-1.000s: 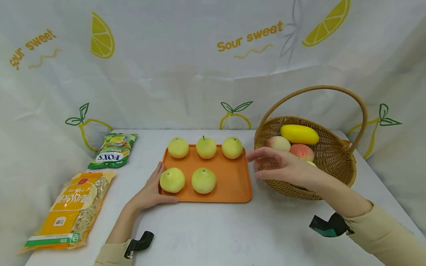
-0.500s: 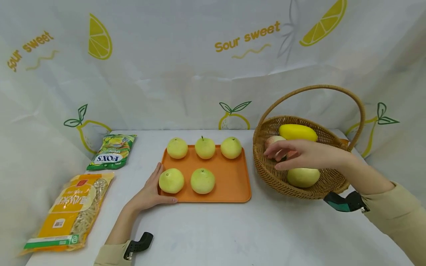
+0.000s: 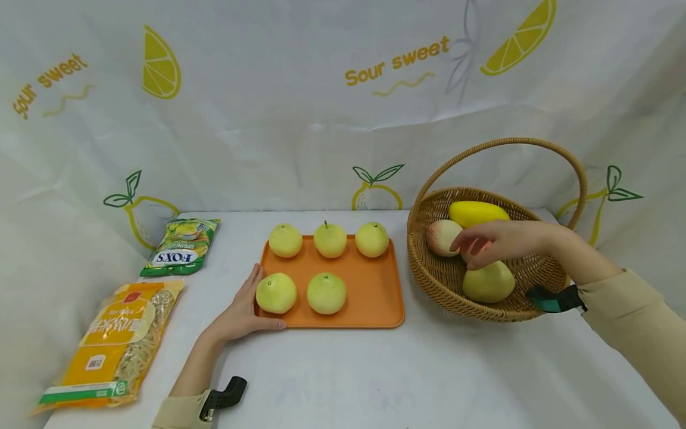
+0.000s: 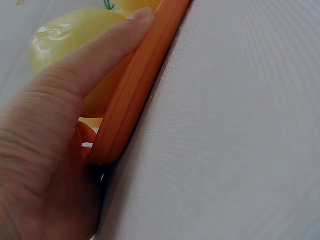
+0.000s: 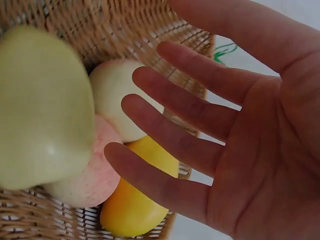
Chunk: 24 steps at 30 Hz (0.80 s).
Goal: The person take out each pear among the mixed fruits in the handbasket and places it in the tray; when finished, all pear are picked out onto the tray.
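Note:
My left hand (image 3: pixel 241 313) rests at the near left corner of an orange tray (image 3: pixel 372 292). Its thumb lies along the front rim and the straight fingers along the left side. Several round pale green fruits (image 3: pixel 327 293) sit on the tray in two rows. My right hand (image 3: pixel 506 241) hovers over a wicker basket (image 3: pixel 436 289), fingers spread and holding nothing in the right wrist view. Inside the basket are a larger pale green fruit (image 3: pixel 489 285), a whitish peach (image 3: pixel 443 238), a pink peach (image 5: pixel 95 172) partly hidden by the hand in the head view, and a long yellow fruit (image 3: pixel 477 213).
A green FOX'S packet (image 3: pixel 182 247) and an orange-yellow bag of noodles (image 3: pixel 115 345) lie at the left on the white table (image 3: pixel 343 375). The basket's tall arched handle (image 3: pixel 509 142) rises over its opening. Behind stands a white printed curtain (image 3: pixel 268 149).
My right hand has moved right from between tray and basket to over the basket's fruits, uncovering the large pale green fruit and whitish peach. My left hand stays at the tray.

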Each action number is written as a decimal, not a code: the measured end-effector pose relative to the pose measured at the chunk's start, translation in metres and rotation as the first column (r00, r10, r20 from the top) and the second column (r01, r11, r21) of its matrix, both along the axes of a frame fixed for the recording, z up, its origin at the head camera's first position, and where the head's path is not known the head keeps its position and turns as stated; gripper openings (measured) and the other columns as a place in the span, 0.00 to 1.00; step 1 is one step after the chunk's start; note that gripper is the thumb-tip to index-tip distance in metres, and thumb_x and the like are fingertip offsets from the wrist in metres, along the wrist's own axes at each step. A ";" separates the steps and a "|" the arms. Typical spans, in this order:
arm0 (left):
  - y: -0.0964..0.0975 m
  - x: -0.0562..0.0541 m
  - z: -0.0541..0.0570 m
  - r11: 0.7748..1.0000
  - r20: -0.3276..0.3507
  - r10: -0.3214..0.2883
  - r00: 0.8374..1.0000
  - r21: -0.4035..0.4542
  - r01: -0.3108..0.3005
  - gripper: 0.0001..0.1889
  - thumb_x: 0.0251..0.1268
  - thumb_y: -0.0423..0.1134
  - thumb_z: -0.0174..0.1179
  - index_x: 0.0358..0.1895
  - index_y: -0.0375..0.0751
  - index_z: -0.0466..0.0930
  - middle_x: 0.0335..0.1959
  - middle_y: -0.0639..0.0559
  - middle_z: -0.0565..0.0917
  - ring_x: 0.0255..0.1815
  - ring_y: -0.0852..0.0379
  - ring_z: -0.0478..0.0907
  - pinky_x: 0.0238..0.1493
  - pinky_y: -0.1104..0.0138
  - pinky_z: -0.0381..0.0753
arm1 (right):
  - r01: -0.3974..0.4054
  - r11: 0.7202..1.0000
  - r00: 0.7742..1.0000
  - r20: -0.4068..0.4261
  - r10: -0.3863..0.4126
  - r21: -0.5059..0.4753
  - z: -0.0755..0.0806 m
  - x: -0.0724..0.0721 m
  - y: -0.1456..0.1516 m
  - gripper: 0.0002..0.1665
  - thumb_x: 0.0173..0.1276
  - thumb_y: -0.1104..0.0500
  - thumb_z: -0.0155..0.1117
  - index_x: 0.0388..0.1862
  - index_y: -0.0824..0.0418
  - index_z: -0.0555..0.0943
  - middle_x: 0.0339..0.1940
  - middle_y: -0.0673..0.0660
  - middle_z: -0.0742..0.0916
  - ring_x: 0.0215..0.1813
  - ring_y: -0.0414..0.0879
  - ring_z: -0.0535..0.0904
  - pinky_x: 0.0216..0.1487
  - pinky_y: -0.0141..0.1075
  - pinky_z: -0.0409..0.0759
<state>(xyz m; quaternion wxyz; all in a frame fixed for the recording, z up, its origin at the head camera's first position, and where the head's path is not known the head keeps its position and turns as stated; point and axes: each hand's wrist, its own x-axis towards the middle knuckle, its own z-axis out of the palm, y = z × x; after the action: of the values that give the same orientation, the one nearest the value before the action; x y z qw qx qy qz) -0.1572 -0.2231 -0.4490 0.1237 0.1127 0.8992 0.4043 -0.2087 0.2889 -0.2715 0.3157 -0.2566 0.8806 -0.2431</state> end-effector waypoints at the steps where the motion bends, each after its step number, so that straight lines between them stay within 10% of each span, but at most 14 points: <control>1: 0.000 0.000 0.000 1.000 0.000 0.001 1.000 0.002 -0.001 0.69 0.43 0.58 0.76 0.79 0.40 0.33 0.79 0.44 0.31 0.78 0.37 0.31 0.68 0.34 0.39 | -0.005 1.000 1.000 0.010 0.005 0.017 -0.001 -0.002 0.002 0.27 0.67 0.53 0.66 0.61 0.62 0.74 0.57 0.55 0.79 0.58 0.55 0.73 0.52 0.43 0.75; 12: -0.001 0.001 0.001 1.000 -0.006 0.003 1.000 -0.002 -0.003 0.69 0.43 0.58 0.76 0.79 0.40 0.33 0.79 0.43 0.31 0.78 0.37 0.31 0.68 0.34 0.39 | -0.039 0.983 0.985 0.173 0.008 0.180 -0.018 -0.015 0.006 0.34 0.57 0.61 0.70 0.63 0.65 0.72 0.63 0.63 0.74 0.66 0.62 0.64 0.62 0.57 0.65; 24: 0.000 0.001 0.003 1.000 -0.014 -0.006 1.000 0.001 0.006 0.69 0.43 0.59 0.76 0.79 0.39 0.34 0.79 0.43 0.31 0.78 0.37 0.31 0.68 0.34 0.39 | -0.146 0.949 0.988 0.085 0.127 0.281 -0.024 -0.015 -0.002 0.42 0.48 0.56 0.78 0.64 0.60 0.75 0.63 0.57 0.76 0.58 0.53 0.68 0.54 0.46 0.70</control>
<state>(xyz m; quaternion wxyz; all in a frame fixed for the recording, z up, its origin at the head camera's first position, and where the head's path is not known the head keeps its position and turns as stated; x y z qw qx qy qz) -0.1560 -0.2228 -0.4460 0.1186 0.1184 0.8995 0.4036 -0.2232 0.2873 -0.2950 0.3943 -0.2604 0.8758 -0.0990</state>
